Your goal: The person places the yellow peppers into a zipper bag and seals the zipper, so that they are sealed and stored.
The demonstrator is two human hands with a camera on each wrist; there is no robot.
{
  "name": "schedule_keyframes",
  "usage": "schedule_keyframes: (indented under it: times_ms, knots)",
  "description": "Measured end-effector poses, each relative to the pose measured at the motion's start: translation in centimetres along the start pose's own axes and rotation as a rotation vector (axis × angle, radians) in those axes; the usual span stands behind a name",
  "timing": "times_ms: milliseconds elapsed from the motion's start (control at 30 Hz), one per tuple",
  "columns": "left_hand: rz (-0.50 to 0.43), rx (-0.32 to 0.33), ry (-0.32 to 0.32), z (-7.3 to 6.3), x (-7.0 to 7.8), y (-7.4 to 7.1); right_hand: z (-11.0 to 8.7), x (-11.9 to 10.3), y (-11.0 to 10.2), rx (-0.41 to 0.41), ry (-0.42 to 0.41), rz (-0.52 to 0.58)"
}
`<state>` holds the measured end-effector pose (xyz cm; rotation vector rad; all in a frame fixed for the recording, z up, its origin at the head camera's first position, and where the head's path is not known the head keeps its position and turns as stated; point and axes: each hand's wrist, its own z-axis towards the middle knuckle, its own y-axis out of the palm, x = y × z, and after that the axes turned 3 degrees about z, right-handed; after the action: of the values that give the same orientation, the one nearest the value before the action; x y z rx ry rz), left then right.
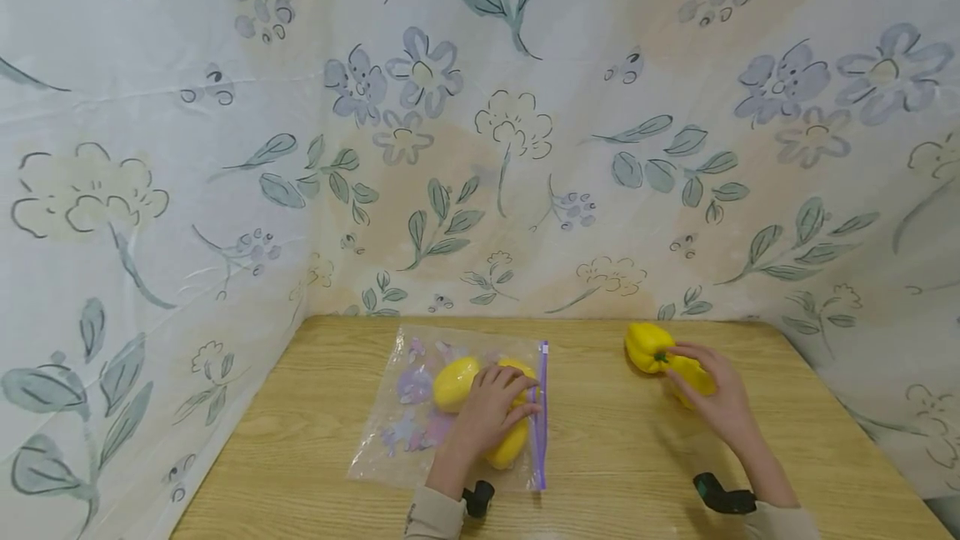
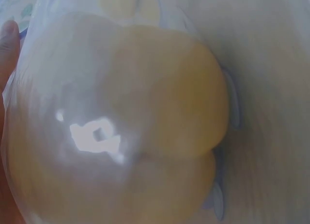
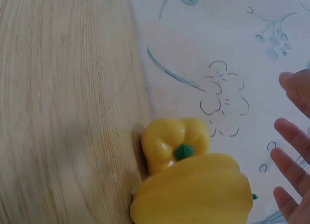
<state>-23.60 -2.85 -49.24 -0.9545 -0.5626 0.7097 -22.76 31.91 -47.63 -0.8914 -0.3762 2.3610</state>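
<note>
A clear zip bag (image 1: pixel 375 457) with a purple zip edge and pastel prints lies on the table, with several smooth yellow objects (image 1: pixel 456 384) inside. My left hand (image 1: pixel 491 407) rests over them, its fingertips by the zip edge. In the left wrist view, a lobed yellow object (image 2: pixel 189 98) shows through the plastic, its kind unclear; one fingertip is at the left edge. To the right, my right hand (image 1: pixel 716 394) hovers at two toy yellow bell peppers. One pepper (image 3: pixel 193 195) lies nearest that hand; the other pepper (image 1: pixel 647 347), with a green stem, sits behind it. In the right wrist view the fingers are spread, apart from both.
The wooden table (image 1: pixel 600 473) ends against a floral-printed cloth (image 1: pixel 480 190) at the back and sides. Black wrist mounts (image 1: pixel 723 497) are on both wrists.
</note>
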Motion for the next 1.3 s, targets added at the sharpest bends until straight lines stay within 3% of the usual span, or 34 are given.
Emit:
schedule_keyframes:
  times_ms: [167,633,867,1133,1300]
  knots:
    - [-0.006,-0.007,-0.001,0.1,0.1,0.0,-0.1,0.9,-0.7,0.009,0.005,-0.028]
    - [0.004,0.004,0.008,0.1,0.0,0.0,-0.7,2.7,-1.6,-0.055,0.147,-0.073]
    - [0.006,0.009,0.010,0.1,0.0,0.1,-0.9,3.6,-1.9,-0.095,0.206,-0.039]
    - [0.020,0.009,0.006,0.0,0.3,-0.1,-1.1,4.1,-2.4,-0.107,0.218,-0.024]
    - [0.017,0.011,0.006,-0.1,0.3,0.0,-1.1,4.0,-2.5,-0.131,0.290,-0.060]
